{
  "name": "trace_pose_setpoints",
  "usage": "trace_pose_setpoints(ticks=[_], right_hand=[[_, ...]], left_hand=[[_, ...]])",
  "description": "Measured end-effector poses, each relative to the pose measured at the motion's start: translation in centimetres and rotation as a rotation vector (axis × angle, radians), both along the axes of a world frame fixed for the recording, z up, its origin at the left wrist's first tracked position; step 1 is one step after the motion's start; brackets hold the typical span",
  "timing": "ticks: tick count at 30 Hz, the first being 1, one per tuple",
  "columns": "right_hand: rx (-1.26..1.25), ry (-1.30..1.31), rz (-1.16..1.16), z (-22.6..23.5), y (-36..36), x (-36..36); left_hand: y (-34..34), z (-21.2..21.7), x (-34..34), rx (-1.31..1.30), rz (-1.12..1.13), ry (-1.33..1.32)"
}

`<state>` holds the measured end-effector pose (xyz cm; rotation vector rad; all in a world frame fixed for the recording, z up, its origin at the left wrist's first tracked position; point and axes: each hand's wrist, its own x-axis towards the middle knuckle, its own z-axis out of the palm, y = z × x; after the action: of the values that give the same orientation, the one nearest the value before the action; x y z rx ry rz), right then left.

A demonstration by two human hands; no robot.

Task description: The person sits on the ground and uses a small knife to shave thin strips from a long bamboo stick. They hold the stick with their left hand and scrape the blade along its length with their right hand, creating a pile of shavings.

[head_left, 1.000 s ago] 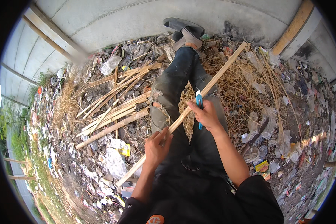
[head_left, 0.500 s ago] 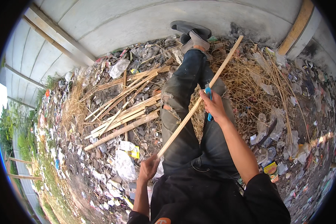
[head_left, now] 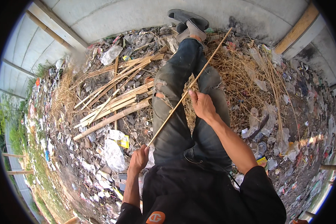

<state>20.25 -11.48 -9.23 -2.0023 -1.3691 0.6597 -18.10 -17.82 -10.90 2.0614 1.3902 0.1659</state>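
Pale and thin, a wooden strip point(head_left: 171, 113) ran from the left grip point(head_left: 139, 158), closed around its near end, to the right grip point(head_left: 204, 105), touching its middle, how far closed I couldn't tell. It slanted over dark trousers point(head_left: 170, 145); to their left, slats point(head_left: 114, 108) lay across littered ground point(head_left: 71, 164).

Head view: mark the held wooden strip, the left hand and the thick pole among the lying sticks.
Wooden strip point(head_left: 182, 98), head view: near its middle.
Left hand point(head_left: 139, 158), head view: back of the hand.
Thick pole point(head_left: 106, 123), head view: mid-length.
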Motion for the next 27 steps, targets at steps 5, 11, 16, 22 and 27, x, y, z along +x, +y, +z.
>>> trace_pose_setpoints(ticks=[5, 11, 16, 22, 27], right_hand=[[0.101, -0.019, 0.119, -0.4, -1.5, -4.0], [0.066, -0.118, 0.127, 0.0, -1.0, -4.1], [0.139, -0.114, 0.042, -0.5, -0.1, -3.3], [0.062, -0.141, 0.150, -0.9, -1.6, -5.9], [-0.025, 0.021, 0.246, 0.6, -2.8, -5.5]], left_hand=[[-0.4, 0.0, 0.2, 0.010, 0.019, 0.000], [-0.2, 0.7, 2.1, 0.024, 0.045, -0.021], [-0.1, 0.7, 2.2, 0.043, 0.059, -0.003], [0.6, 0.6, 3.9, 0.048, 0.081, 0.060], [0.4, 1.1, 4.7, -0.036, 0.095, -0.068]])
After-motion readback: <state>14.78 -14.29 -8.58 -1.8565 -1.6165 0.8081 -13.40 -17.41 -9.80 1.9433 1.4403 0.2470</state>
